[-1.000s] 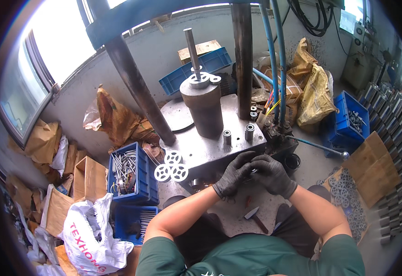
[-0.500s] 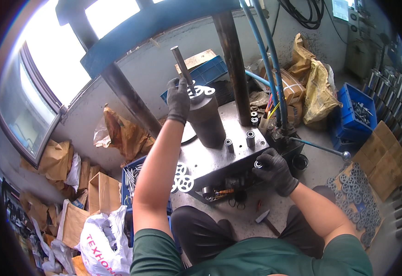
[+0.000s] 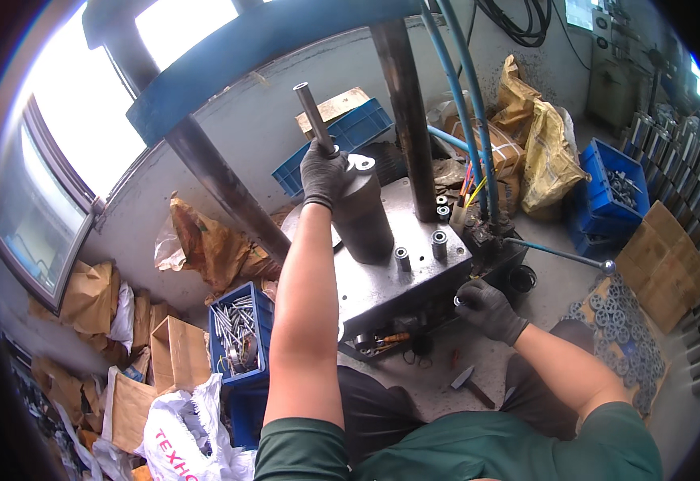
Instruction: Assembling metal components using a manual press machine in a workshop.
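Observation:
My left hand (image 3: 323,173), in a dark grey glove, is closed round the lower end of an upright metal rod (image 3: 311,111). The rod leans slightly left above a thick dark cylinder (image 3: 363,216), which stands on the steel press table. Beside the fingers, part of a white wheel (image 3: 361,163) shows on the cylinder's top; my hand hides the rest. My right hand (image 3: 491,311), gloved too, is off the table's right front corner, pinching a small round metal part (image 3: 457,301) whose end alone shows. Short metal bushings (image 3: 439,244) stand on the table near it.
Blue press posts and crossbeam (image 3: 270,60) frame the table (image 3: 366,293). A lever with a ball end (image 3: 608,267) juts right. A hammer (image 3: 470,386) lies on the floor. Blue crates (image 3: 239,333) flank me, and grey wheels (image 3: 627,337) lie at right.
My left hand has shifted onto the rod's lower end and covers more of the white wheel. The right hand stays by the table corner with its part. The view has shifted slightly.

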The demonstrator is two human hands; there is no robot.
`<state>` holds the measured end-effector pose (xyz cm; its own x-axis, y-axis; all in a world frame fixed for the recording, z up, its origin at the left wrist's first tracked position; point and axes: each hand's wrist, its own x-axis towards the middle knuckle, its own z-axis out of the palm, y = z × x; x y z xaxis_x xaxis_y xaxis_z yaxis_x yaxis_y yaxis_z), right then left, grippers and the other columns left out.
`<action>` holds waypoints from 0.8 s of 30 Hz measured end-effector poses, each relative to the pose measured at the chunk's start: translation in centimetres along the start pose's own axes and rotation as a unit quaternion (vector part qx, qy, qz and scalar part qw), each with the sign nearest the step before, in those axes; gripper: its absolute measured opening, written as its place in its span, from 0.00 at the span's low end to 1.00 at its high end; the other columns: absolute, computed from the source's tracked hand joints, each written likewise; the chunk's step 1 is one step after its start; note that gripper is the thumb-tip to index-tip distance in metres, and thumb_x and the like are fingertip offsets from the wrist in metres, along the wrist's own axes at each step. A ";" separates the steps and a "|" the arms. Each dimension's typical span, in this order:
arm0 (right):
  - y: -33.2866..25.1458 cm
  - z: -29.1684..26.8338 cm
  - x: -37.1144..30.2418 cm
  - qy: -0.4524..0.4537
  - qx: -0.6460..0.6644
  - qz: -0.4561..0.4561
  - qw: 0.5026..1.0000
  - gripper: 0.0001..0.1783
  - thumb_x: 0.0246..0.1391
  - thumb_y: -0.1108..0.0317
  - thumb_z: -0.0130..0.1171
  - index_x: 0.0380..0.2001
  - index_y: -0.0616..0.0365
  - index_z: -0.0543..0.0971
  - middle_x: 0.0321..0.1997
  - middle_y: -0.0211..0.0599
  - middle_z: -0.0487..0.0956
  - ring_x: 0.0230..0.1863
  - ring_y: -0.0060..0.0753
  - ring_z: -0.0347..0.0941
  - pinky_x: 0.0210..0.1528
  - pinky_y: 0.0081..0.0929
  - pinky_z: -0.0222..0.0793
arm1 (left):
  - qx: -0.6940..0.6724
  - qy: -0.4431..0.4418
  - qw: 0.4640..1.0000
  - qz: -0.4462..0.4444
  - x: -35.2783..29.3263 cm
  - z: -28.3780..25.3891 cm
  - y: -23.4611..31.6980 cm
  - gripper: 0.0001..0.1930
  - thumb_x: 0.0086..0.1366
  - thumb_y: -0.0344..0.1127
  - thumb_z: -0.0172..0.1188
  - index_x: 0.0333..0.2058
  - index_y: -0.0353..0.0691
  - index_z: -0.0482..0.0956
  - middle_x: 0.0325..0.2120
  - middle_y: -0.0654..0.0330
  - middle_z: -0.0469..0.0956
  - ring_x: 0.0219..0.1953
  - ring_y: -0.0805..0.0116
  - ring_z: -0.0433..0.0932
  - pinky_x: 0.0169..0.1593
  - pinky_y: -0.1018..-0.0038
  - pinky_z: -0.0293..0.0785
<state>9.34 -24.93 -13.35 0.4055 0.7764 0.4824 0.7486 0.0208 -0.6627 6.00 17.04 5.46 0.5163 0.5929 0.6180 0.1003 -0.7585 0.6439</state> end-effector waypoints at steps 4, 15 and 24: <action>0.3 -0.3 3.5 -0.019 0.022 -0.040 0.999 0.15 0.53 0.67 0.72 0.43 0.55 0.82 0.45 0.45 0.81 0.44 0.50 0.82 0.48 0.40 0.80 | 0.067 0.047 0.997 -0.011 -0.8 -0.1 1.7 0.18 0.58 0.34 0.73 0.46 0.41 0.79 0.35 0.52 0.86 0.40 0.52 0.86 0.49 0.62 0.81; -5.8 2.0 29.1 0.152 -0.046 -0.212 0.964 0.11 0.60 0.66 0.65 0.46 0.54 0.82 0.47 0.45 0.83 0.47 0.53 0.82 0.51 0.46 0.79 | 0.054 0.036 0.997 -0.036 -1.0 -1.0 1.3 0.20 0.58 0.35 0.75 0.47 0.37 0.80 0.34 0.52 0.86 0.37 0.58 0.87 0.47 0.67 0.82; -4.1 4.3 32.2 0.109 -0.186 -0.099 0.972 0.16 0.64 0.55 0.61 0.52 0.42 0.86 0.51 0.40 0.82 0.54 0.48 0.79 0.60 0.43 0.74 | 0.014 0.050 0.999 0.002 -1.4 -0.1 1.0 0.17 0.60 0.31 0.74 0.44 0.35 0.78 0.31 0.57 0.83 0.31 0.71 0.82 0.38 0.72 0.79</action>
<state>17.03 2.73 2.43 0.3049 0.6280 0.7160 0.9446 -0.1035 -0.3114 5.30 15.51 5.31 0.4294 0.6128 0.6634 0.1222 -0.7673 0.6296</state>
